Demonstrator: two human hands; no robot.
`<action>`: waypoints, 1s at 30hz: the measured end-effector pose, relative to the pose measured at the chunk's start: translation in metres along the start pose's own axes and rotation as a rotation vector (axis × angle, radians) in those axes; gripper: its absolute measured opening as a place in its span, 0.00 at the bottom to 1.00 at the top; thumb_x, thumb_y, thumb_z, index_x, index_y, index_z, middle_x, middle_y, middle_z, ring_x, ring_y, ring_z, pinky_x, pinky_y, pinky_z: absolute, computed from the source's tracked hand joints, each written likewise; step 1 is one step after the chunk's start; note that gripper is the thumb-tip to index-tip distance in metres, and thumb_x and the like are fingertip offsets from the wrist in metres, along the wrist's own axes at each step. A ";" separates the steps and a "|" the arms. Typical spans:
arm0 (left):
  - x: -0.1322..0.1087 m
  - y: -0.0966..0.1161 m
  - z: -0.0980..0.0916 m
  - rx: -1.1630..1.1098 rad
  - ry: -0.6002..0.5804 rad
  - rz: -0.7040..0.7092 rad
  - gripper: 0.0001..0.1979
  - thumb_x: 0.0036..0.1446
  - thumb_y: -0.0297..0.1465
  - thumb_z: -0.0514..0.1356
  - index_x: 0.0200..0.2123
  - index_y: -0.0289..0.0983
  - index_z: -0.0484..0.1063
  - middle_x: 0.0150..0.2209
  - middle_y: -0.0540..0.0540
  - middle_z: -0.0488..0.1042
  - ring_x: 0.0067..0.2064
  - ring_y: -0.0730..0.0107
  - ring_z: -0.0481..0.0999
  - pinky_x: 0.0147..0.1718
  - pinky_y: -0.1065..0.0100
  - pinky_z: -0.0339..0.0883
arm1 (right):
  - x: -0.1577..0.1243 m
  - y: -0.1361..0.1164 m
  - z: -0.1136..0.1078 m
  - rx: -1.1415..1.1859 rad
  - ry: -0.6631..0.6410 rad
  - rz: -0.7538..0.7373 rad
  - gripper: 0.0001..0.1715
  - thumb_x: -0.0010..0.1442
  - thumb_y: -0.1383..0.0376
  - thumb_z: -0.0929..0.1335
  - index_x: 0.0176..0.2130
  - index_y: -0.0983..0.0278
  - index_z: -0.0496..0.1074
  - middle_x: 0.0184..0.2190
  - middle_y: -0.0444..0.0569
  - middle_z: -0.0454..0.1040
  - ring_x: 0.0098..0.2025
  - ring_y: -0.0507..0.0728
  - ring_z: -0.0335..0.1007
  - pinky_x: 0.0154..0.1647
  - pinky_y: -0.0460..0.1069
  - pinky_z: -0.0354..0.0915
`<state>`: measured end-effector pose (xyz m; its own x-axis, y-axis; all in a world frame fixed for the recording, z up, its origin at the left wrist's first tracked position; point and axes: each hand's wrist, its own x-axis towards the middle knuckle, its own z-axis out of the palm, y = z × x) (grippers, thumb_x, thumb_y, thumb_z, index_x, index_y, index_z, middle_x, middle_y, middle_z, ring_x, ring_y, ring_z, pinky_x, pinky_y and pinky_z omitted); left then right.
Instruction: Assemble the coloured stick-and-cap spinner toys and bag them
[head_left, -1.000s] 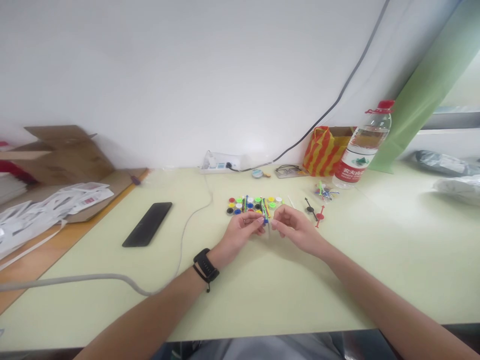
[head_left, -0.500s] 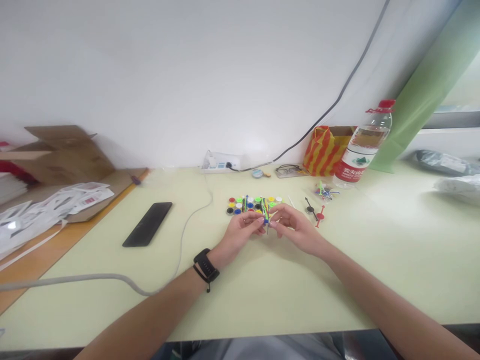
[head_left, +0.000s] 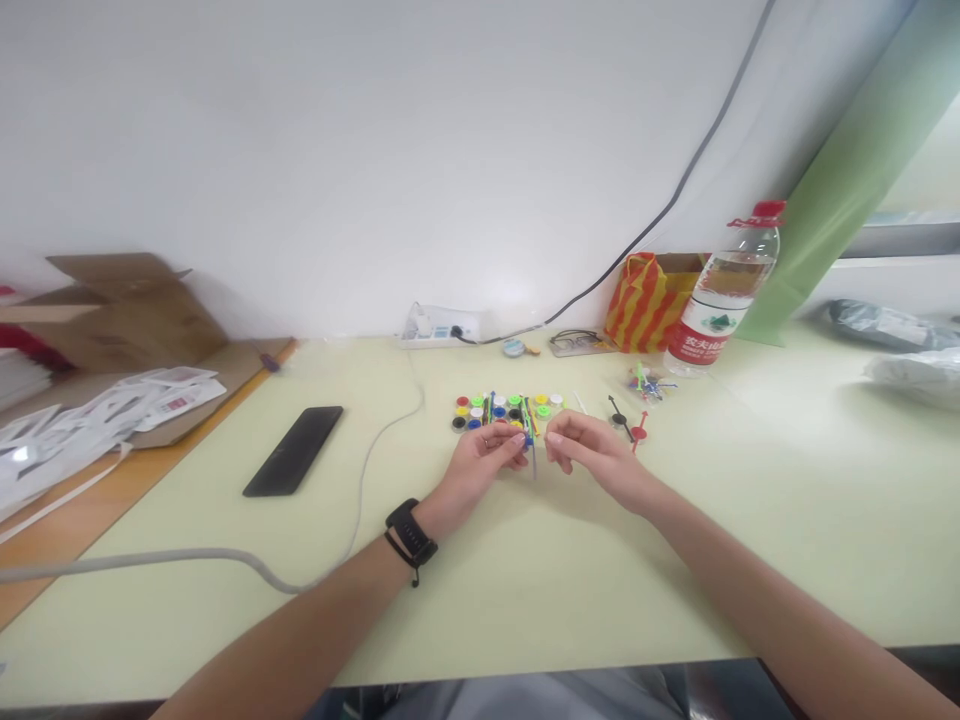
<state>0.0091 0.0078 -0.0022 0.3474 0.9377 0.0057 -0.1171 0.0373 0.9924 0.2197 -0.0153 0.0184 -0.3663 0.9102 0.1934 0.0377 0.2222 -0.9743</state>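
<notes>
My left hand (head_left: 480, 465), with a black band on its wrist, pinches a small blue piece with a thin stick (head_left: 532, 452) that hangs down from the fingertips. My right hand (head_left: 589, 448) is just to the right of it, fingers curled into a pinch, a small gap from the stick; what it holds, if anything, is too small to see. Just behind both hands lies a cluster of small coloured round caps (head_left: 504, 409) and thin coloured sticks on the pale green table (head_left: 525, 590).
A black phone (head_left: 293, 449) lies left of my hands, with a grey cable (head_left: 225, 556) curving past it. Loose sticks (head_left: 634, 425), a water bottle (head_left: 720, 300), a striped bag (head_left: 649, 302) and a power strip (head_left: 442, 327) stand at the back. Cardboard and paper packets (head_left: 97, 415) lie far left.
My right hand closed in on the stick half a second ago and has now drawn a little away to the right. The left hand has kept its grip.
</notes>
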 end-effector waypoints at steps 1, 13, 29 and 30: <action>0.000 0.000 0.000 -0.001 -0.003 -0.003 0.16 0.56 0.41 0.70 0.42 0.35 0.79 0.34 0.45 0.79 0.35 0.67 0.78 0.40 0.65 0.70 | 0.000 0.000 0.001 0.013 0.021 0.004 0.18 0.65 0.49 0.69 0.41 0.60 0.70 0.31 0.45 0.70 0.29 0.53 0.62 0.31 0.49 0.64; -0.002 0.004 0.003 0.000 -0.040 -0.013 0.16 0.58 0.40 0.69 0.43 0.35 0.79 0.36 0.45 0.79 0.36 0.68 0.77 0.40 0.65 0.70 | 0.001 -0.004 0.006 0.021 0.003 0.040 0.20 0.64 0.51 0.70 0.50 0.58 0.68 0.35 0.45 0.71 0.30 0.52 0.65 0.32 0.49 0.66; -0.002 0.001 0.001 0.000 -0.029 -0.013 0.15 0.57 0.40 0.69 0.43 0.36 0.79 0.34 0.46 0.78 0.36 0.68 0.78 0.40 0.65 0.71 | -0.001 0.009 0.003 -0.160 0.026 -0.053 0.34 0.66 0.54 0.69 0.67 0.53 0.58 0.39 0.45 0.70 0.30 0.51 0.65 0.32 0.49 0.66; -0.002 0.001 0.001 0.000 -0.027 -0.009 0.15 0.57 0.40 0.69 0.43 0.36 0.79 0.34 0.46 0.78 0.36 0.67 0.78 0.40 0.65 0.71 | -0.002 0.010 0.003 -0.199 0.047 -0.074 0.35 0.66 0.54 0.68 0.67 0.53 0.57 0.39 0.45 0.71 0.29 0.51 0.65 0.32 0.49 0.65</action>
<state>0.0096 0.0057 -0.0014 0.3733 0.9277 -0.0003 -0.1137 0.0461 0.9924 0.2180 -0.0159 0.0078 -0.3312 0.9030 0.2737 0.1964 0.3497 -0.9161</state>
